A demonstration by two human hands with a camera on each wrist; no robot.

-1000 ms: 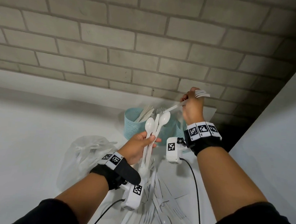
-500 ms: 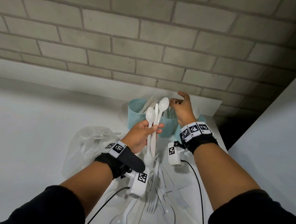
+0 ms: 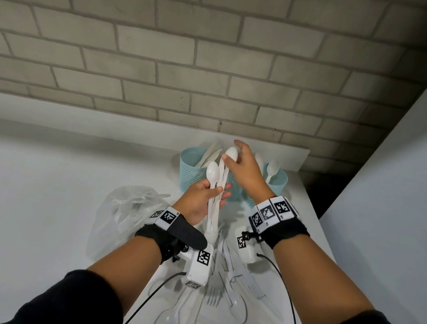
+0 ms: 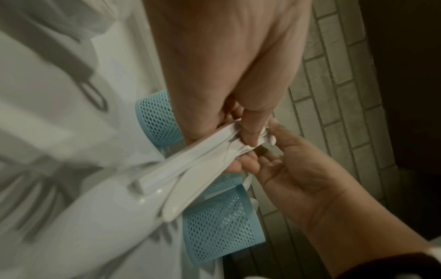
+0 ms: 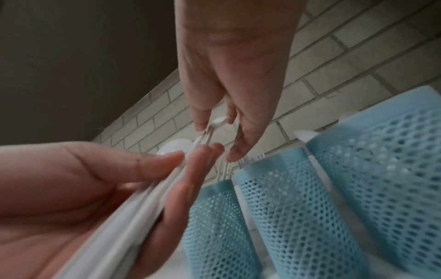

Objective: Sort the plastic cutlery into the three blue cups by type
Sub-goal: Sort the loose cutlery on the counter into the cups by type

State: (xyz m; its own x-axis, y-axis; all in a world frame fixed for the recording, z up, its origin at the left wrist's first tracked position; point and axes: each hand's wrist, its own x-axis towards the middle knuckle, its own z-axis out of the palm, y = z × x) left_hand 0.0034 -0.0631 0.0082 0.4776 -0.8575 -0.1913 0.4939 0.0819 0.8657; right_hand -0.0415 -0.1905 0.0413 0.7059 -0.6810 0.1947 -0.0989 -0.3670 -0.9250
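A: Above the white counter (image 3: 54,176), in front of the three blue cups, a bundle of white plastic cutlery (image 3: 214,207) is held upright in the left hand (image 3: 199,199). Thumb and fingers are curled round the handles; two spoon bowls and a fork stand out at the top.

B: And the right hand (image 3: 244,171)?

A: It is stretched over the top of that bundle, with the fingers loosely extended. In the right wrist view its fingertips (image 5: 203,120) are seen at the higher spoon bowl (image 3: 231,154) and the fork tines. Whether anything is actually pinched cannot be told, since the picture is blurred.

B: How are the cups filled?

A: White handles are seen in the left cup (image 3: 194,170). Fork tines are seen above the middle cup (image 5: 274,181). Two spoons (image 3: 272,169) are stood in the right cup (image 3: 279,184). All three are set close together at the back of the counter, near the brick wall (image 3: 214,60).

B: What else is on the counter?

A: A loose pile of forks and spoons (image 3: 223,289) is left near the wrists, and a crumpled clear plastic bag (image 3: 123,213) is lying to its left.
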